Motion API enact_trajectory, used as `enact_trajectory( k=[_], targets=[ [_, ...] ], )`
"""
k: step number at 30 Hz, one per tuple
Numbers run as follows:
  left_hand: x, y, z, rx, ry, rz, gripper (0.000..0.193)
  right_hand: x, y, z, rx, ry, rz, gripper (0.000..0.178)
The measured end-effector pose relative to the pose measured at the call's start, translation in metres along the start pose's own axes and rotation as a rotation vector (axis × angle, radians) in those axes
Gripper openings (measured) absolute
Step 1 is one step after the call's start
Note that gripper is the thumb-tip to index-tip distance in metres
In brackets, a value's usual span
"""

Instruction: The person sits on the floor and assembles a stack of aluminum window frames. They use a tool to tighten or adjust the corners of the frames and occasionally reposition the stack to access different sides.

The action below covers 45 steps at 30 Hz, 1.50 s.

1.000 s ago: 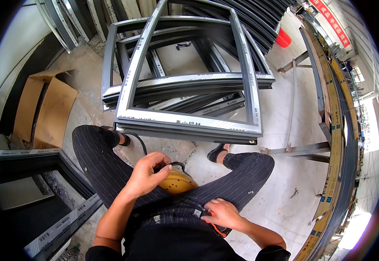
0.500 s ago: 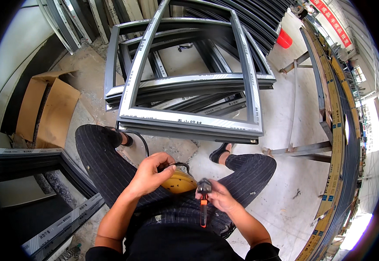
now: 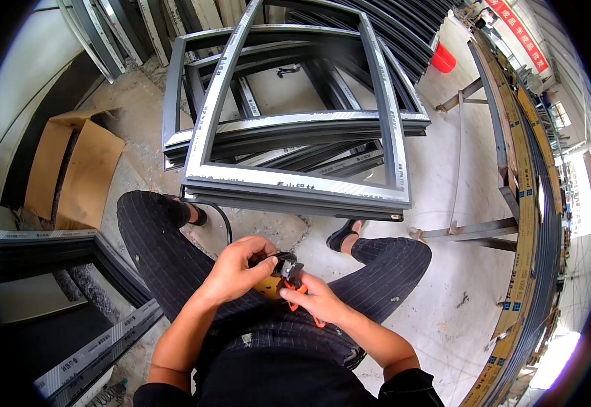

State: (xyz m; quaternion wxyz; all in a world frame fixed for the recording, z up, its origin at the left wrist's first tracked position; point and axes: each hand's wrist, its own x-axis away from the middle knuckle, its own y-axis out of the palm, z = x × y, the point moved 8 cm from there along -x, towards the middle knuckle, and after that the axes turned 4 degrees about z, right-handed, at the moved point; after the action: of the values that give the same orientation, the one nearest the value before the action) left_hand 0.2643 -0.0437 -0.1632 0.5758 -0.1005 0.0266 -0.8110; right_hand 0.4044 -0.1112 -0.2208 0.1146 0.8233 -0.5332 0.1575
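My left hand [image 3: 241, 269] is closed on a black rubber strip [image 3: 225, 220], thumb and fingers pinched together. That strip curves up to the near left corner of a dark grey window frame [image 3: 295, 193] in front of my knees. In my right hand [image 3: 312, 296] is a hand cutter [image 3: 290, 270] with a dark metal head and orange handles. The cutter's head is up against the strip beside my left fingertips; whether its jaws touch the strip I cannot tell. A yellow rounded thing [image 3: 266, 287] shows between my thighs, partly hidden by my hands.
More frames [image 3: 173, 95] lie stacked under the front one. At left are an open cardboard box [image 3: 88, 173] and another dark frame [image 3: 105, 339]. A metal rack [image 3: 471, 234] with long profiles [image 3: 522, 271] stands at right. A red bucket [image 3: 443, 60] is farther back.
My right hand has moved left and up, bringing the cutter to the strip at my left hand. The cutter has turned, and its orange handles now show spread. My left hand has barely moved.
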Motion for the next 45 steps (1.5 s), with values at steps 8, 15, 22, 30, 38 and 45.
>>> enact_trajectory(
  k=[8,15,22,30,38,45],
  targets=[
    [0.003,0.0,0.009,-0.083,0.013,-0.094,0.014,-0.002,0.003,-0.01,-0.059,0.05,0.062,0.026],
    [-0.003,0.006,0.017,-0.224,0.075,-0.23,0.015,0.006,-0.015,-0.045,0.74,-0.261,0.229,0.021],
    [-0.011,0.022,0.015,-0.312,0.108,-0.289,0.017,0.017,-0.028,-0.053,1.005,-0.329,0.316,0.023],
    [-0.013,0.069,0.009,-0.221,0.175,-0.477,0.021,0.059,-0.048,-0.047,1.158,-0.262,0.473,0.025],
    [-0.02,0.056,0.005,-0.426,0.202,-0.34,0.018,0.032,-0.06,-0.029,1.223,-0.141,0.473,0.024],
    [-0.021,-0.071,-0.003,-0.132,-0.026,0.082,0.015,0.003,-0.083,-0.002,1.286,-0.188,0.406,0.018]
  ],
)
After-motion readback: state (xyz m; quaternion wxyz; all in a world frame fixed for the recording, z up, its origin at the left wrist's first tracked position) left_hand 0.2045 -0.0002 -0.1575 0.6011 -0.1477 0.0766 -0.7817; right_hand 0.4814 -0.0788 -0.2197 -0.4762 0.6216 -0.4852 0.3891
